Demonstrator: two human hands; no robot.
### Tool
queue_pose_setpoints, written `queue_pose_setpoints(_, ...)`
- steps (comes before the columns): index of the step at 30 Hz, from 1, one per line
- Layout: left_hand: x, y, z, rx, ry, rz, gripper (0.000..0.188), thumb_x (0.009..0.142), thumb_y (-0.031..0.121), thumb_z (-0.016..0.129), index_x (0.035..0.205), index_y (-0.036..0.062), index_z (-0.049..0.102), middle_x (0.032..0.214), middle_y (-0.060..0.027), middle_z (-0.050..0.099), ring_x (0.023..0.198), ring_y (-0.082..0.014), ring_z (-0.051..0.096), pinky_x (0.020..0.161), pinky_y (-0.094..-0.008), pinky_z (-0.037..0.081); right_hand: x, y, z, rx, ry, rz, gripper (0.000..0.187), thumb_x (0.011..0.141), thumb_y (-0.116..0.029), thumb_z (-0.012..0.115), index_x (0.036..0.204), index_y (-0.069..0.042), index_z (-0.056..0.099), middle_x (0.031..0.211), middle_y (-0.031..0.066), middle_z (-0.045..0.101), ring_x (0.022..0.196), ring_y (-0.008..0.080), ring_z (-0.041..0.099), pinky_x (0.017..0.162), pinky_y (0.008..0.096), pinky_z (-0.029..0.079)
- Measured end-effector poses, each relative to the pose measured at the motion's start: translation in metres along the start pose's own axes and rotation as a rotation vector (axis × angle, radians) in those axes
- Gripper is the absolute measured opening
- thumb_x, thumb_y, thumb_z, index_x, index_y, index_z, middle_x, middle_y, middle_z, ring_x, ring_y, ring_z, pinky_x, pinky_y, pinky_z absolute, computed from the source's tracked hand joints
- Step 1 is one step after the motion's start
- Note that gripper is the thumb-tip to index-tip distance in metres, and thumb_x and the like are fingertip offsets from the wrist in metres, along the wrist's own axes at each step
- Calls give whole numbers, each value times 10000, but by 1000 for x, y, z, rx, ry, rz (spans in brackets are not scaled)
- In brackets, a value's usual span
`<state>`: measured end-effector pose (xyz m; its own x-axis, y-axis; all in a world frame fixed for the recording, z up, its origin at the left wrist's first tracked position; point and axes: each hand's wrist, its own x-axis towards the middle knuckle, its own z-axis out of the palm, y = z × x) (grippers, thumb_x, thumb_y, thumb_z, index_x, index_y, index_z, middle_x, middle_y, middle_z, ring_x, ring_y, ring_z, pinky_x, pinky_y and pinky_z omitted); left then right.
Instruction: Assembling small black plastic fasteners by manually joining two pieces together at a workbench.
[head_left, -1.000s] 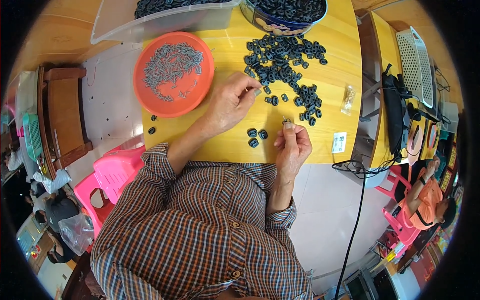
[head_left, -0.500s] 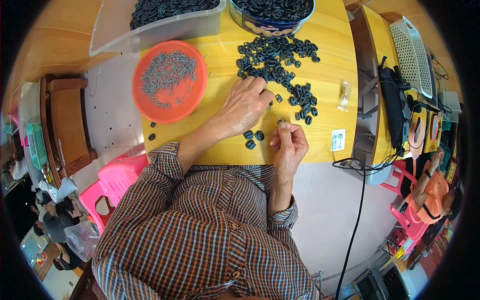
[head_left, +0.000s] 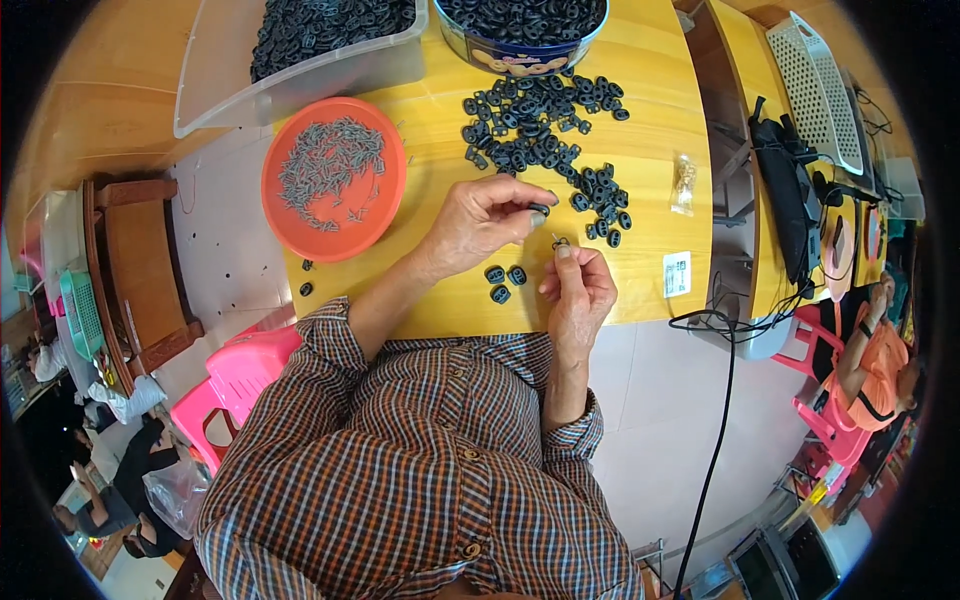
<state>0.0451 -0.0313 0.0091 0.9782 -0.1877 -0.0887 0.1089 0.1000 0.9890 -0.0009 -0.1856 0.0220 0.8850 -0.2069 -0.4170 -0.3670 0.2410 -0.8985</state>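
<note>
My left hand point(head_left: 480, 222) pinches a black two-hole cord lock piece point(head_left: 540, 209) between thumb and fingertips, above the table. Just to its lower right, my right hand point(head_left: 578, 285) is closed on a small dark part point(head_left: 561, 242), with a thin metal piece, likely a spring, standing up from it. The two held parts are close but apart. Three cord locks point(head_left: 499, 293) lie below my left hand. A loose pile of black cord lock pieces point(head_left: 530, 115) spreads beyond both hands. To the left, an orange dish point(head_left: 390, 205) holds many small grey metal springs point(head_left: 330, 165).
At the back stand a clear plastic bin point(head_left: 390, 72) and a round blue tin point(head_left: 520, 60), both full of black pieces. A small clear packet point(head_left: 684, 185) and a white label point(head_left: 677, 274) lie on the right. A black cable point(head_left: 715, 440) hangs past the table's right corner.
My left hand has drawn back from the pile toward me, now with a black cord lock piece in its fingers. My right hand keeps its pinch in nearly the same place.
</note>
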Motion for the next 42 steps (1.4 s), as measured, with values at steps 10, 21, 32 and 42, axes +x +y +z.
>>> queue_pose_setpoints(10, -5, -1, -1, -251, -50, -174, 256, 862, -18, 579, 1113, 8, 618, 882, -52, 660, 745, -101, 643, 675, -257, 564, 0, 2, 1, 5, -3, -4, 143, 893, -137, 605, 819, -18, 578, 654, 17, 567, 488, 50, 456, 458, 173, 340)
queue_pose_setpoints(21, -7, -6, 0, -270, -154, -202, 293, 860, -31, 566, 1148, 11, 595, 869, -35, 622, 782, -115, 637, 686, -268, 571, -2, 2, 0, 35, -31, -31, 120, 896, -123, 597, 831, -24, 576, 679, 29, 593, 499, 52, 471, 465, 171, 347)
queue_pose_setpoints(32, -10, -5, 5, -151, -148, -265, 298, 847, -24, 599, 1144, 7, 590, 942, -53, 638, 829, -104, 629, 714, -257, 561, 2, 3, -1, 163, -5, -96, 67, 899, -83, 583, 883, -17, 587, 841, 93, 665, 573, 61, 526, 504, 171, 402)
queue_pose_setpoints(42, -8, -11, 1, -142, -164, -163, 299, 811, -23, 654, 1106, 2, 615, 844, -24, 623, 798, -91, 626, 706, -242, 543, 2, 1, 0, 196, -54, -58, 76, 891, -78, 596, 888, -2, 597, 835, 97, 666, 569, 69, 523, 522, 176, 404)
